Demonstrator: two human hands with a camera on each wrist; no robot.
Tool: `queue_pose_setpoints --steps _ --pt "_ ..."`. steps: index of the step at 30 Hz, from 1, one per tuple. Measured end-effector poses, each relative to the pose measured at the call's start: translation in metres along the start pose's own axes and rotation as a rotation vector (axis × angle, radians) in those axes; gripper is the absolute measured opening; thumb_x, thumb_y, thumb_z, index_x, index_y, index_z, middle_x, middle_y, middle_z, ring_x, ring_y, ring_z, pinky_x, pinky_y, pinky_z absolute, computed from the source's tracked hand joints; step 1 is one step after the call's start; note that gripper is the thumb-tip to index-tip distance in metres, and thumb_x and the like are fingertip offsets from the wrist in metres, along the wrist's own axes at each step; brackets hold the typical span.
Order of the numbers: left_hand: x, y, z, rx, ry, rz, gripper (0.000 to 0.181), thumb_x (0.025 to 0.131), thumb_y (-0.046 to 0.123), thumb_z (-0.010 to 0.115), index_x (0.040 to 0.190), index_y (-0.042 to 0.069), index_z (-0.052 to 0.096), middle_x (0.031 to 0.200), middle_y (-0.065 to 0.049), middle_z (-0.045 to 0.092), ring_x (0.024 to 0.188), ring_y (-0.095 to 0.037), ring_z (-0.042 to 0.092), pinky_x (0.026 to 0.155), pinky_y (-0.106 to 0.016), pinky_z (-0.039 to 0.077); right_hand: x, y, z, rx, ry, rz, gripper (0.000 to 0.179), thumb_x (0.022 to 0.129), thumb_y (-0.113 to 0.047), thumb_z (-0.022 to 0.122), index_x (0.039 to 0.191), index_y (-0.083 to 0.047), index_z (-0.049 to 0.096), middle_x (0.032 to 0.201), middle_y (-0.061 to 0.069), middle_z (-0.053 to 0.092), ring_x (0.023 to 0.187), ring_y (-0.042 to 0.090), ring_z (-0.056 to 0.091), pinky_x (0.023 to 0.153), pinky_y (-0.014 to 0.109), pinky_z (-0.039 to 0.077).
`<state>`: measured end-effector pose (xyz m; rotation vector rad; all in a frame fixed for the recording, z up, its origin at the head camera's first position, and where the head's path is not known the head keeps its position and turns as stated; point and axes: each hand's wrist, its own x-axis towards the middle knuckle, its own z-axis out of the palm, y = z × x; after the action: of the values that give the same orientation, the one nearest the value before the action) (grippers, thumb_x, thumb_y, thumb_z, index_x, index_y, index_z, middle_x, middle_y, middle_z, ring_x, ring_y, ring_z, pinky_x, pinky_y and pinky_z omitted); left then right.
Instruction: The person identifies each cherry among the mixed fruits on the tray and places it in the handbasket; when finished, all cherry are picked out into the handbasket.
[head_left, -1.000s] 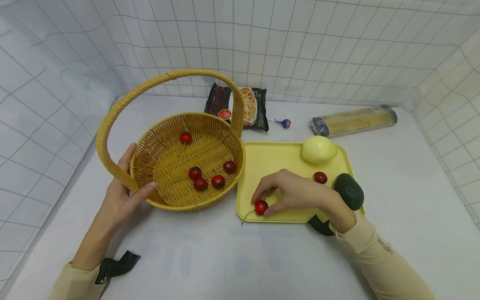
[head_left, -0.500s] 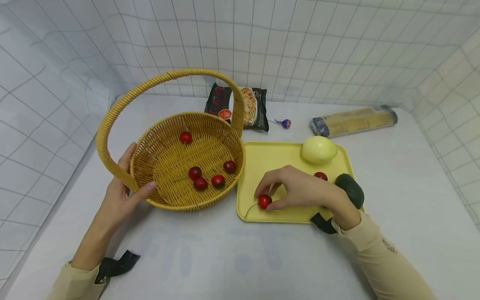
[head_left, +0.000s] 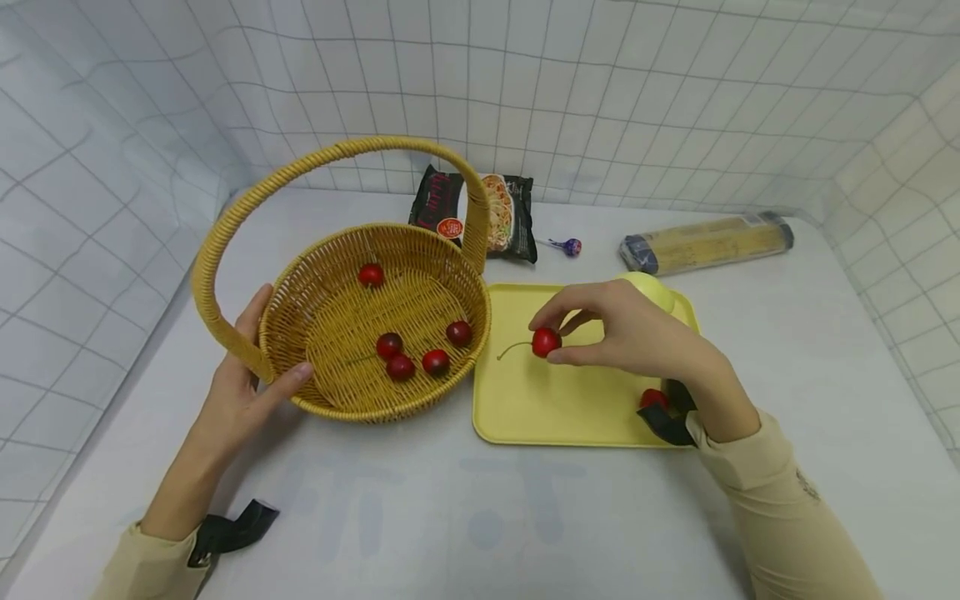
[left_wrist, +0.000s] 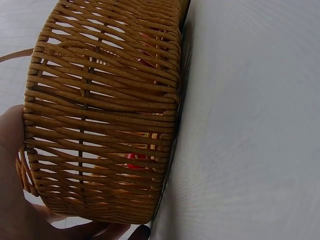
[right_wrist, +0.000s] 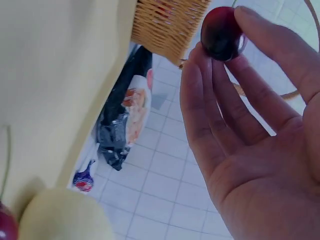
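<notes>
My right hand (head_left: 637,333) pinches a dark red cherry (head_left: 545,342) between thumb and fingertips, its thin stem pointing left. In the right wrist view that cherry (right_wrist: 220,37) appears near the top, between thumb and fingers. Below it lies a yellow tray (head_left: 525,408). My left hand (head_left: 243,396) grips the left side of a wicker basket (head_left: 337,325), thumb over the rim and fingers outside. Inside the basket rest several cherries (head_left: 371,276). Another cherry (head_left: 654,400) shows in the tray beside my right wrist. A yellow lemon-shaped fruit (head_left: 651,290) is partly hidden behind my right hand.
The basket's tall handle (head_left: 382,145) arches over it. Behind stand a black noodle packet (head_left: 512,212), a small lollipop (head_left: 572,247) and a long clear pack of pale sticks or noodles (head_left: 712,242). A grid-lined white sheet (head_left: 555,100) closes off the back.
My right hand has moved up and slightly right, carrying the cherry away from the tray's front edge. The dark green fruit is now largely hidden by my arm. My left hand stays on the basket.
</notes>
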<state>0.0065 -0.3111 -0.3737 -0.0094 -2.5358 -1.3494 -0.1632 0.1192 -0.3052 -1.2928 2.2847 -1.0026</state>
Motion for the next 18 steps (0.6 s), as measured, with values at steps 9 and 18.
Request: queue_pose_setpoints --steps 9,18 --pt "-0.003 -0.001 -0.003 0.007 0.002 -0.002 0.102 0.092 0.005 0.073 0.170 0.035 0.014 0.172 -0.008 0.031 0.147 -0.004 0.037 0.111 -0.015 0.027 0.031 -0.024 0.004 -0.078 0.139 -0.067 0.030 0.090 -0.019 0.086 0.118 -0.015 0.077 0.109 -0.010 0.076 0.100 0.008 0.069 0.093 0.039 0.057" --pt "0.000 -0.001 -0.002 0.005 -0.014 -0.007 0.103 0.092 0.007 0.074 0.170 0.036 0.013 0.175 -0.005 0.022 0.153 -0.038 0.033 0.120 -0.026 0.025 0.064 -0.037 0.017 -0.091 0.201 -0.076 0.028 0.091 -0.017 0.084 0.118 -0.010 0.077 0.110 -0.003 0.077 0.100 0.013 0.070 0.094 0.039 0.057"
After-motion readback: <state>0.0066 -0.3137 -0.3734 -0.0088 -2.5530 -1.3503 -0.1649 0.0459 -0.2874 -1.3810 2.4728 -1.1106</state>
